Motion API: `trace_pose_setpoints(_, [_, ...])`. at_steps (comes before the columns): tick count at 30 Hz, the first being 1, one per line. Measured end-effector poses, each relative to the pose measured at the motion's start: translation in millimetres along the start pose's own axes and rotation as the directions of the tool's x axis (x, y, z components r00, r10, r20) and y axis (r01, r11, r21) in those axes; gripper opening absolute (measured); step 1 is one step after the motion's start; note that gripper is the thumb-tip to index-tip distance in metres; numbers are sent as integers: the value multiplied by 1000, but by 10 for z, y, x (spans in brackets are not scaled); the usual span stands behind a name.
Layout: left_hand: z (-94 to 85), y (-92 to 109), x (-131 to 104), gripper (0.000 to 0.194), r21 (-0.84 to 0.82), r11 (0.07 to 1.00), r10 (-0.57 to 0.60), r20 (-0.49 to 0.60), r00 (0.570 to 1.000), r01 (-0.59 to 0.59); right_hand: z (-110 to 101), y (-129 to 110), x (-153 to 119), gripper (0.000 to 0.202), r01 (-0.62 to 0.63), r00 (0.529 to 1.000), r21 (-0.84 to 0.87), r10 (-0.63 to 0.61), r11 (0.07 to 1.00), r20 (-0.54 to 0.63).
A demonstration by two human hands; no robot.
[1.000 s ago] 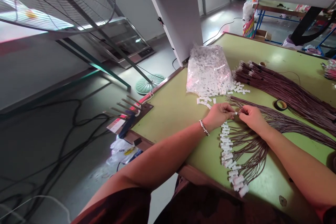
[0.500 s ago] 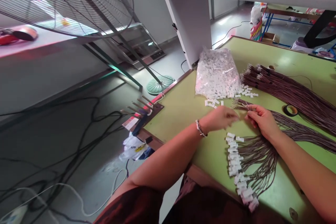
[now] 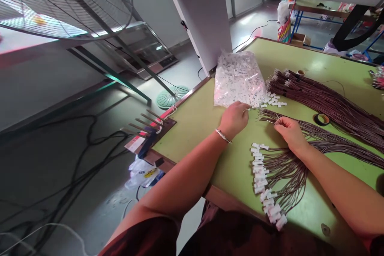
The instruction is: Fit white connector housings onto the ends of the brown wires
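My left hand (image 3: 235, 119) is over the loose white plastic connectors (image 3: 274, 102) in front of a clear bag. Its fingers are curled in, and whatever is at their tips is hidden or too small to make out. Further right, my right hand (image 3: 288, 131) pinches the end of a brown wire (image 3: 270, 121), whose metal tip points left. Beside it lies a bundle of thin brown wires (image 3: 318, 136) with bare ends. Below, a fan of wires with white connectors (image 3: 260, 170) on their ends rests near the table's front edge.
The clear bag of connectors (image 3: 238, 78) stands at the table's back left edge. A thicker wire bundle (image 3: 324, 98) and a black tape roll (image 3: 321, 119) lie to the right. Metal prongs (image 3: 147, 122) stick out at the left corner. A large fan (image 3: 75, 4) stands beyond.
My left hand has moved away from my right hand, back and left to the loose connectors. My right hand stays by the wire ends. The whole view has shifted slightly.
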State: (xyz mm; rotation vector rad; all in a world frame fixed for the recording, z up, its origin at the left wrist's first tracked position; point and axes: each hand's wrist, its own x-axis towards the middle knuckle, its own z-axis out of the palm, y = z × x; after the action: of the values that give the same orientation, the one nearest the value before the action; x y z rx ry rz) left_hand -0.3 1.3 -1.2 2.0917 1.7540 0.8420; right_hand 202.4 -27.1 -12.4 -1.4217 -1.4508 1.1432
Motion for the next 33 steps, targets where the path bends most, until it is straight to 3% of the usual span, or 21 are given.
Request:
trace_pose_setpoints(2, [-49, 9, -18, 26, -304, 943, -132, 29, 991, 134, 0, -11, -4, 13, 13, 1000, 6, -13, 1000, 7])
trace_pose_setpoints(4, [-66, 52, -57, 25, -549, 783, -218, 200, 955, 293, -3, -21, -11, 12, 29, 1000, 18, -29, 999, 6])
trace_pose_setpoints(6, [-44, 129, -109, 23, -653, 639, -197, 373, 907, 407, -5, -31, -18, 13, 20, 1000, 33, -20, 999, 1])
trace_pose_setpoints(8, [5, 222, -157, 22, -670, 593, -154, 450, 880, 446, -5, -42, -25, 15, -5, 1000, 33, 5, 999, 7])
trace_pose_setpoints(13, [105, 387, -204, 15, -670, 597, -141, 453, 880, 441, 4, -54, -24, 14, 47, 998, -58, -44, 997, 46])
trace_pose_setpoints(20, [97, 362, -193, 7, -675, 582, -145, 462, 875, 453, 6, -50, -6, 16, 97, 991, -119, -85, 988, 102])
trace_pose_setpoints(27, [135, 291, -176, 11, -734, 378, -122, 565, 816, 564, 13, -64, -41, 21, 142, 990, -158, -142, 977, 11])
trace_pose_setpoints(33, [117, 216, -170, 13, -778, 265, -144, 552, 821, 569, -44, -79, -54, 21, 106, 993, -103, -112, 989, -47])
